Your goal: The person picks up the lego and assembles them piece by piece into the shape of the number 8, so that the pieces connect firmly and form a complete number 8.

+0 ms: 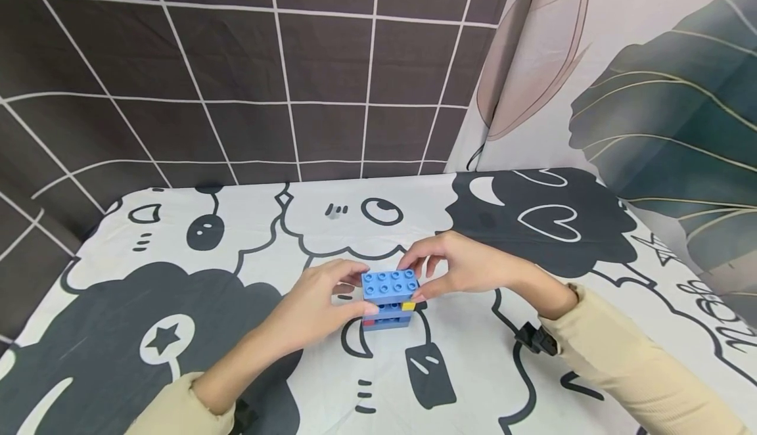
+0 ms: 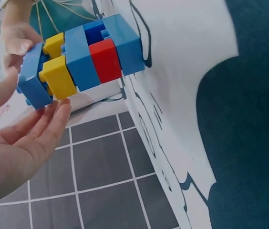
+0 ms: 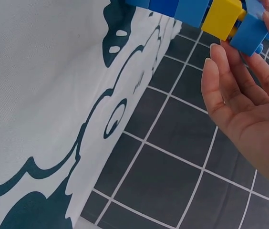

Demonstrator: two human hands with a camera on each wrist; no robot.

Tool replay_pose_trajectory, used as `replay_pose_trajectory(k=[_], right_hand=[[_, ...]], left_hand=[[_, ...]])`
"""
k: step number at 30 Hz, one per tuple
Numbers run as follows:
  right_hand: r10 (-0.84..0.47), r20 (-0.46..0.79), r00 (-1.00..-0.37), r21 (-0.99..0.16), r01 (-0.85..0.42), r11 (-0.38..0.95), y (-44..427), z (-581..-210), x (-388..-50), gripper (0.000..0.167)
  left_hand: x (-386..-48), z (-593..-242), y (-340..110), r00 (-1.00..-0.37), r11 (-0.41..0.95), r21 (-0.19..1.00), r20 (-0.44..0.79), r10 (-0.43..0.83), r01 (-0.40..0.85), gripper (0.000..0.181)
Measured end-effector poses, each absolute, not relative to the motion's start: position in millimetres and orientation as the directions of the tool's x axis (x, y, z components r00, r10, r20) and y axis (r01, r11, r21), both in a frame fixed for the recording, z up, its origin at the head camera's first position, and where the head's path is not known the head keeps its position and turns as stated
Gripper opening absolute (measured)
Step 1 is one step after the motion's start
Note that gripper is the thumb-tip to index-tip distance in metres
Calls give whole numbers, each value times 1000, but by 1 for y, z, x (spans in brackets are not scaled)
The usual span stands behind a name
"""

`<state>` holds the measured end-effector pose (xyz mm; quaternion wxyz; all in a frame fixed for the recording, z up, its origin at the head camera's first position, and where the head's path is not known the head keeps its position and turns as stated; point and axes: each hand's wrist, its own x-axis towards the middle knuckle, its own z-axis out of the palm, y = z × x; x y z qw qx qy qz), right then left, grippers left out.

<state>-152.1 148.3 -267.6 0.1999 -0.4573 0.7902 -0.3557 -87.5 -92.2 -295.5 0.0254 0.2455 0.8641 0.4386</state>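
Note:
A tower of toy building bricks stands on the patterned cloth, its top blue brick [image 1: 389, 288] showing several studs. My left hand [image 1: 322, 296] pinches that brick at its left end, thumb in front and fingers behind. From the other end, my right hand [image 1: 464, 264] grips the same brick between thumb and fingertips. In the left wrist view, yellow bricks [image 2: 59, 78] sit below the top brick, then a wide blue brick [image 2: 82, 59], a red brick [image 2: 106, 61] beside a darker blue one, and a blue base brick [image 2: 125, 44]. The right wrist view cuts off the tower's lower end.
A white cloth [image 1: 473, 363] with dark cartoon shapes covers the table. Behind its far edge hangs a dark grid-patterned sheet [image 1: 236, 60]. A leaf-print curtain [image 1: 668, 119] hangs at the right. Each wrist wears a dark strap, the right one showing a black clip [image 1: 536, 339].

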Motion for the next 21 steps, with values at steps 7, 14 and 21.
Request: replay_pose_trajectory(k=[7, 14, 21], right_hand=[[-863, 21, -505, -700, -624, 348, 147, -266, -150, 33], [-857, 60, -511, -638, -680, 361, 146, -267, -145, 34], [-846, 134, -516, -554, -747, 368, 145, -269, -139, 31]], left_hand=[[-88, -292, -95, -858, 453, 774, 216, 467, 442, 32], [-88, -292, -95, -856, 456, 771, 215, 469, 444, 29], [-87, -293, -94, -851, 447, 769, 234, 470, 458, 27]])
